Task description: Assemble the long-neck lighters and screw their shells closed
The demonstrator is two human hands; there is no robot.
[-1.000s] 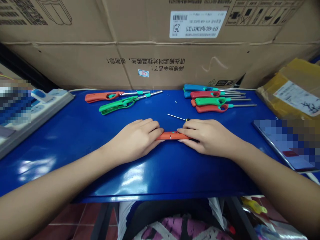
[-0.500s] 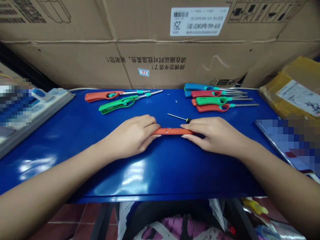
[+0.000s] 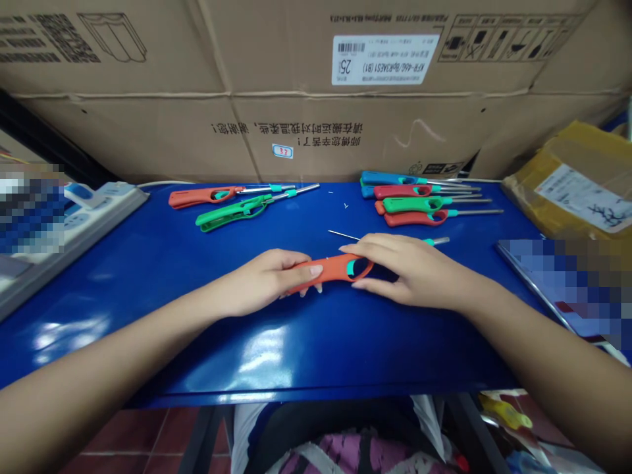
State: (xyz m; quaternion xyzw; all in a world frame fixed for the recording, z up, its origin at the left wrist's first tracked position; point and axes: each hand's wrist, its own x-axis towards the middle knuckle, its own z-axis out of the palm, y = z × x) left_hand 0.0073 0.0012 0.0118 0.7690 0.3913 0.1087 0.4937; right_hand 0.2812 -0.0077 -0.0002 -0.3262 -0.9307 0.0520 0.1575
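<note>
An orange gas lighter [image 3: 332,269] is held between both hands over the blue table, its broad side turned up. My left hand [image 3: 274,276] is closed round the handle end, thumb on top and fingertips underneath. With fingers and thumb, my right hand [image 3: 402,266] grips the trigger-loop end, where a teal trigger shows. The lighter's metal tube sticks out beyond my right knuckles. A thin screwdriver [image 3: 343,234] lies just behind; its handle is hidden by my right hand. Tiny white bits lie farther back on the table.
Back left lie an orange lighter [image 3: 202,196] and a green lighter [image 3: 232,212]. Several lighters [image 3: 419,203] are piled at back right. A power strip [image 3: 106,209] lines the left side; a phone [image 3: 553,289] and a yellow-taped parcel [image 3: 573,178] sit right. A large cardboard box [image 3: 286,118] stands behind.
The orange lighter has rolled from its narrow edge to its broad side. My left thumb now lies on top of it. My right hand has shifted slightly left.
</note>
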